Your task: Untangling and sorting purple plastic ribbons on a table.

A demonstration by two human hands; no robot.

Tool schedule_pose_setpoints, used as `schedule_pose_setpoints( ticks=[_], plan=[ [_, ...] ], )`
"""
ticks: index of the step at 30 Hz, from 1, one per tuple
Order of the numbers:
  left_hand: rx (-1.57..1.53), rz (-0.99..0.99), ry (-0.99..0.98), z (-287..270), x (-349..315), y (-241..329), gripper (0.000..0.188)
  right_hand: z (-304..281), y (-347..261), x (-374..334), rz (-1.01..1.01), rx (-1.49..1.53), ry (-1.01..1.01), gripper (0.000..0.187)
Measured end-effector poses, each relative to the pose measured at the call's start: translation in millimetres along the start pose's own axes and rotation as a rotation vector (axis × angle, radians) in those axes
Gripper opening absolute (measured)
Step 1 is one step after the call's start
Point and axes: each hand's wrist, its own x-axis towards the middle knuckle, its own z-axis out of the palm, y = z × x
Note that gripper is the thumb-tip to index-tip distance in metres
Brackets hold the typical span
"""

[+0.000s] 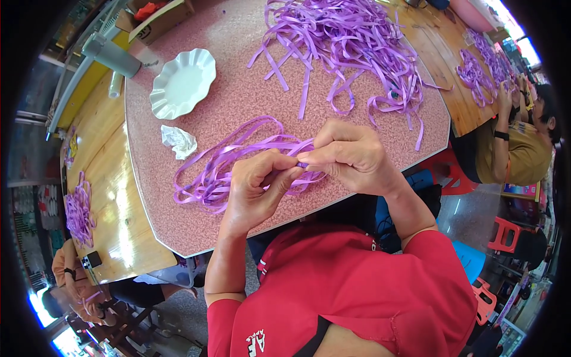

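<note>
My left hand [259, 181] and my right hand [351, 156] meet above the near edge of the pink speckled table [238, 77]. Both pinch a purple ribbon between thumb and forefinger, at a small darker purple spot; whether that spot is a knot or a print I cannot make out. Under and beside my hands lies a loose bundle of looped purple ribbons [217, 172], with darker patches here and there. A much larger heap of purple ribbons [345, 47] spreads over the far right of the table, with loose ends trailing toward me.
At the far left are a white scalloped plate [183, 84], crumpled white tissue [178, 141], a grey-green bottle [111, 55] and a cardboard box [156, 21]. Wooden tables adjoin both sides, with more ribbons [79, 211] on them. One person [520, 140] sits at right, another [83, 285] at lower left.
</note>
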Motion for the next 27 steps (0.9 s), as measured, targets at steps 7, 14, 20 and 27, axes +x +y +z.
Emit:
schedule_pose_setpoints(
  ticks=[7, 14, 20, 27],
  plan=[
    [-0.114, -0.006, -0.132, -5.0, 2.5, -9.0, 0.009, -5.3, 0.6, 1.1, -0.064, 0.019, -0.079, 0.027],
    [-0.3, -0.228, -0.035, 0.0, -0.1, -3.3, 0.006, 0.9, 1.2, 0.0, -0.063, -0.038, -0.011, 0.025],
    [-0.359, -0.232, -0.004, -0.2, -1.2, -3.4, 0.006, 6.7, 1.3, 1.1, -0.148, -0.11, 0.046, 0.022],
    [-0.547, -0.272, 0.019, 1.2, -2.8, -14.2, 0.008, 13.7, 8.5, -1.6, -0.093, -0.069, 0.079, 0.023]
  ],
)
